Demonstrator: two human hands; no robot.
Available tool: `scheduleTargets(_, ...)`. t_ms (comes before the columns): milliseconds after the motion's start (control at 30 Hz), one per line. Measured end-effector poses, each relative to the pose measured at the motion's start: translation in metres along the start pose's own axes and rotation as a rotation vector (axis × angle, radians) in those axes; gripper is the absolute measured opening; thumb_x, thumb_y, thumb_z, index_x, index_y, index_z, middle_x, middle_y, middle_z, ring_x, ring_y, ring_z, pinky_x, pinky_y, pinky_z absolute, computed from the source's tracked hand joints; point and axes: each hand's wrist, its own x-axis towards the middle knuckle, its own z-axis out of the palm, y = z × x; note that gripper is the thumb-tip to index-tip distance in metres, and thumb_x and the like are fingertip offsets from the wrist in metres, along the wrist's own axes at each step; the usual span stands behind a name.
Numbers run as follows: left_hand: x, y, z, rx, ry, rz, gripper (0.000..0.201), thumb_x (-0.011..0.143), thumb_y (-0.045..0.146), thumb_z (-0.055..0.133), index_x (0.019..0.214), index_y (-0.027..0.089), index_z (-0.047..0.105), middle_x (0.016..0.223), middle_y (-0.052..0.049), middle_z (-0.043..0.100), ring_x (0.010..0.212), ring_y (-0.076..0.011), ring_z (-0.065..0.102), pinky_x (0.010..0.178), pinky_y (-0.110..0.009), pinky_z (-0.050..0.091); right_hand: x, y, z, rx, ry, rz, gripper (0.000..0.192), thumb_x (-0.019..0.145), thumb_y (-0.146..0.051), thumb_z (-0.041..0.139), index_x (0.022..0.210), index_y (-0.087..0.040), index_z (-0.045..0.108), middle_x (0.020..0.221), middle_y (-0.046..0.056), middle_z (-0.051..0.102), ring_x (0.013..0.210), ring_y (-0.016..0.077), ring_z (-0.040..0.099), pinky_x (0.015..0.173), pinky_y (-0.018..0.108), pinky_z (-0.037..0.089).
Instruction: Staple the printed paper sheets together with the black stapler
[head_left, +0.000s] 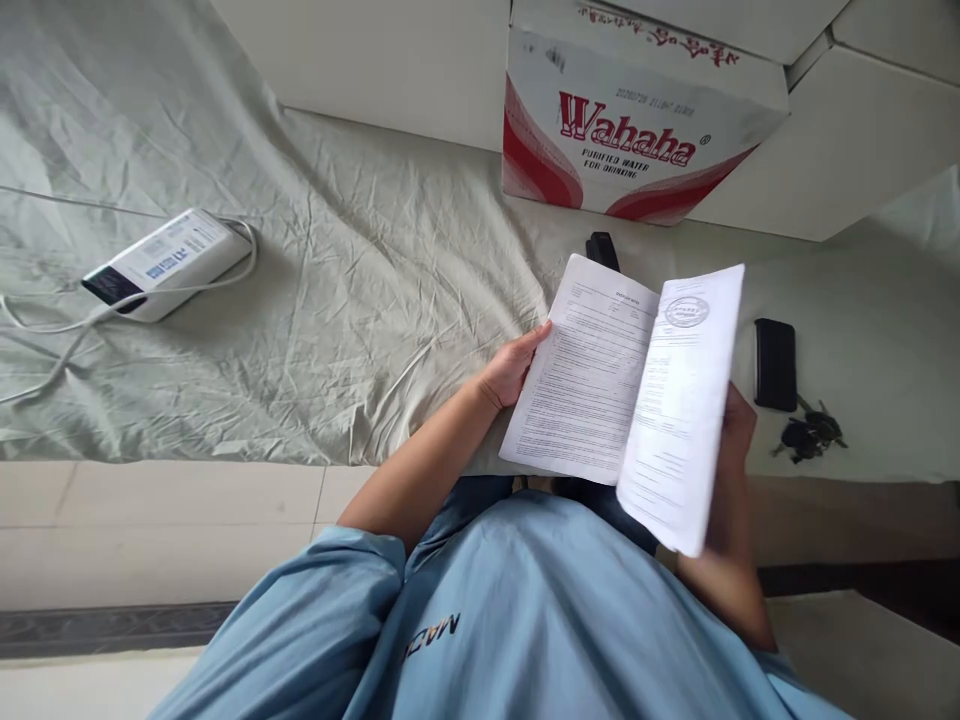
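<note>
A stack of printed paper sheets [592, 380] is held above the near edge of the bed. My left hand [514, 365] grips the left edge of the lower sheets. My right hand [733, 430] sits mostly hidden behind the top sheet [679, 410], which is lifted and turned toward the right, its back showing a round stamp. Only the right hand's knuckles and wrist show past the paper's edge.
The bed is covered by a wrinkled pale green sheet [337, 290]. A white power bank with cable [169, 262] lies at left. A Wahaha cardboard box [637, 120] stands at the back. A black phone [775, 363], keys [808, 433] and a small black object [602, 250] lie near the papers.
</note>
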Motion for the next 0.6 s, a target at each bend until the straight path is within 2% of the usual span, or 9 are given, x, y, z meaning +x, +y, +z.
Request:
scheduleTargets(67, 0.001, 0.0, 0.0, 0.01, 0.001, -0.002, 0.046, 0.108, 0.054, 0.076, 0.133, 0.017, 0.084, 0.11, -0.015, 0.091, 0.123, -0.0401, 0.087, 0.118, -0.053, 0.066, 0.003, 0.002, 0.001, -0.021, 0.108, -0.084, 0.036, 0.102, -0.051, 0.074, 0.094, -0.017, 0.085, 0.073, -0.002, 0.078, 0.07, 0.0168, 0.067, 0.064, 0.027, 0.06)
scheduleTargets(133, 0.002, 0.0, 0.0, 0.008, -0.004, -0.006, 0.044, 0.108, 0.054, 0.076, 0.13, 0.017, 0.084, 0.108, -0.015, 0.091, 0.122, -0.0405, 0.087, 0.117, -0.054, 0.066, 0.004, 0.007, 0.002, -0.05, 0.168, -0.147, 0.039, 0.099, -0.057, 0.08, 0.095, -0.019, 0.085, 0.079, 0.002, 0.08, 0.075, 0.0198, 0.071, 0.074, 0.032, 0.061)
scheduleTargets(233, 0.002, 0.0, 0.0, -0.005, -0.007, -0.008, 0.043, 0.108, 0.055, 0.076, 0.127, 0.017, 0.085, 0.105, -0.015, 0.091, 0.122, -0.0417, 0.087, 0.117, -0.055, 0.066, 0.004, 0.014, 0.003, -0.043, 0.149, -0.142, 0.049, 0.099, -0.068, 0.078, 0.096, -0.019, 0.086, 0.085, 0.005, 0.083, 0.081, 0.0238, 0.075, 0.085, 0.038, 0.062)
scheduleTargets(367, 0.003, 0.0, 0.001, -0.01, 0.004, -0.017, 0.045, 0.108, 0.055, 0.076, 0.129, 0.017, 0.084, 0.109, -0.017, 0.091, 0.123, -0.0432, 0.086, 0.119, -0.058, 0.065, 0.004, 0.018, 0.006, 0.068, 0.15, -0.117, 0.051, 0.097, -0.069, 0.081, 0.107, -0.019, 0.088, 0.1, 0.007, 0.087, 0.092, 0.0264, 0.081, 0.091, 0.04, 0.064)
scheduleTargets(600, 0.003, 0.001, 0.002, 0.008, 0.014, -0.062, 0.043, 0.11, 0.052, 0.073, 0.133, 0.017, 0.083, 0.104, -0.016, 0.091, 0.118, -0.0416, 0.088, 0.116, -0.057, 0.067, 0.003, 0.011, 0.008, 0.127, 0.139, -0.113, 0.053, 0.096, -0.068, 0.084, 0.112, -0.018, 0.089, 0.103, 0.009, 0.088, 0.1, 0.0278, 0.082, 0.099, 0.043, 0.065)
